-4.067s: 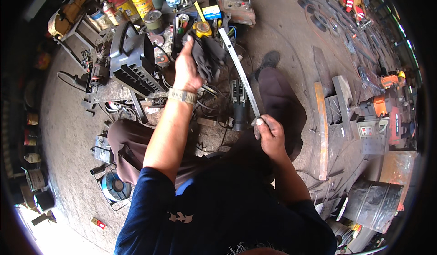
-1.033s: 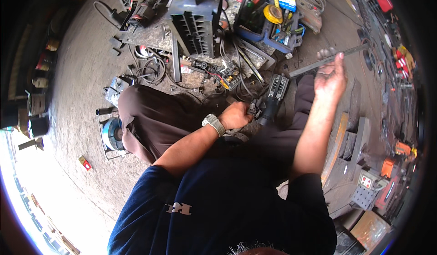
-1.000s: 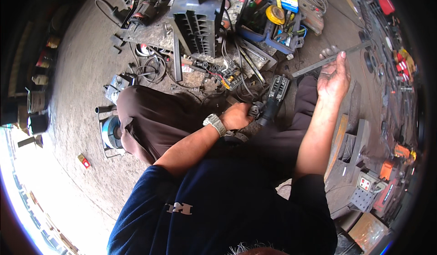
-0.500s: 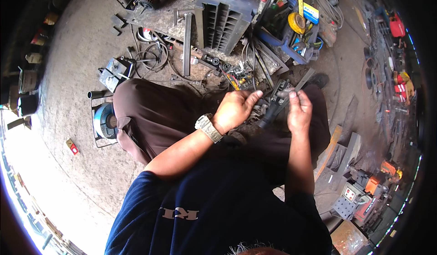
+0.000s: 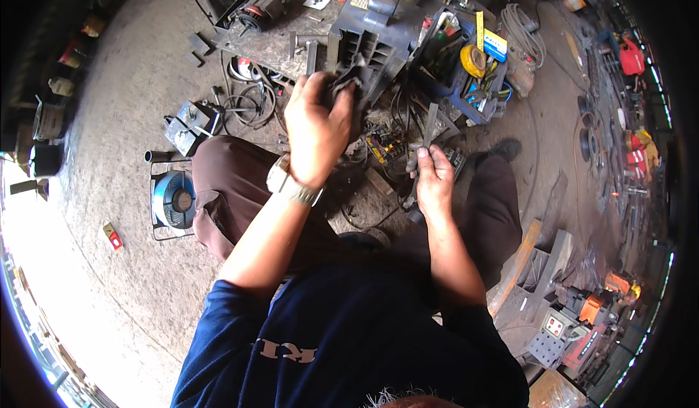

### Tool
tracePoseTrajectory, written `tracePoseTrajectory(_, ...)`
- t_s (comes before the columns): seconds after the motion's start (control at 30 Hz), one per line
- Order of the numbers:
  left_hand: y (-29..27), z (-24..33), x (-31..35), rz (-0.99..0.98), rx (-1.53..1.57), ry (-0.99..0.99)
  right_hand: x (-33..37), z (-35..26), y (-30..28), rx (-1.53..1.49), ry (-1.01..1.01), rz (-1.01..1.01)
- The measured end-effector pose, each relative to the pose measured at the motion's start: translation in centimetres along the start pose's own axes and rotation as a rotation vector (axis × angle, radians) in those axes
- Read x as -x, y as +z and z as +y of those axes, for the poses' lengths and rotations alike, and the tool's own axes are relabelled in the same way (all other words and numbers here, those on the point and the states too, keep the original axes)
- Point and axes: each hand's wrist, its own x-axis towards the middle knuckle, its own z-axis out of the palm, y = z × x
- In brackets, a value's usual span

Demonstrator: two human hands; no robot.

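Observation:
My left hand (image 5: 318, 120), with a watch on its wrist, is closed on a dark, crumpled, cloth-like thing (image 5: 351, 80), smeared by motion. It is raised in front of the dark slotted metal block (image 5: 378, 26); whether they touch I cannot tell. My right hand (image 5: 435, 186) pinches a narrow flat metal strip (image 5: 430, 123) that points up and away from me. Beyond my knees, a yellow-and-black tool (image 5: 386, 148) lies on the floor between the two hands. A dark tool is partly hidden behind the right hand.
A blue toolbox (image 5: 460, 102) holding tools and a yellow round tape (image 5: 472, 61) stands at the far right. Coiled cable (image 5: 251, 106) lies left of the block. A blue fan (image 5: 175, 198) is beside my left knee. Metal bars (image 5: 555, 261) lie to the right.
My left hand has moved forward and left, and now holds the dark crumpled thing. My right hand has shifted left with the strip, which now stands steeper. The view has shifted slightly.

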Motion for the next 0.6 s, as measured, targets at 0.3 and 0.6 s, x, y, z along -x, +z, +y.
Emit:
tracePoseTrajectory(0.3,5.0,1.2,-1.7,0.040,0.311,0.090,-6.7,-6.4,2.4,0.252,-0.267,0.000)
tracePoseTrajectory(0.6,4.4,0.5,-1.0,-0.069,0.156,0.247,-9.4,-9.9,4.4,0.171,-0.306,-0.017)
